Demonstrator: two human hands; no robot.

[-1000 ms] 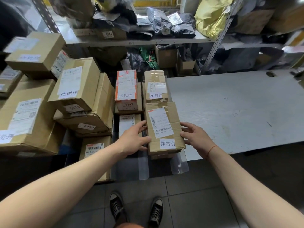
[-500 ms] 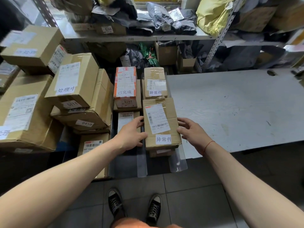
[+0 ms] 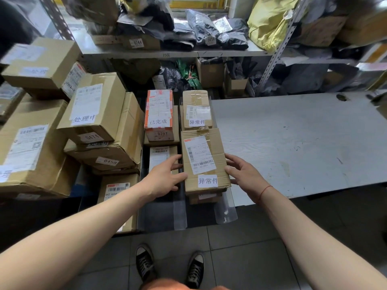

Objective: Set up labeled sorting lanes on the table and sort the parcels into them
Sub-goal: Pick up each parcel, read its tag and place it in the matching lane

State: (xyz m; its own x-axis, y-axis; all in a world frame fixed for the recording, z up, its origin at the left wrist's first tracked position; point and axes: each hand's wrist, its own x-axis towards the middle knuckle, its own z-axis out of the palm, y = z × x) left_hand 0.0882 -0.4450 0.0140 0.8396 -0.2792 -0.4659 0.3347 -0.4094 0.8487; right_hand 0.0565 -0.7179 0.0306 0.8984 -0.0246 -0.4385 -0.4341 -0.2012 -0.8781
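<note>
A brown parcel with a white 异常件 label lies on another box at the near end of the right lane, between clear plastic dividers. My left hand touches its left side with relaxed fingers and my right hand touches its right side; neither curls round it. Behind it sits a second 异常件 parcel. The middle lane holds an orange-and-white box labelled 已完成. On the left, a stacked box carries a 处理中 label.
Large cartons pile up at the left. The grey table stretches to the right. Metal shelving behind holds grey mailer bags and a yellow bag. My shoes stand on the tiled floor.
The view has drifted slightly. Both hands stay at the sides of the near 异常件 parcel, which has not visibly moved in its lane.
</note>
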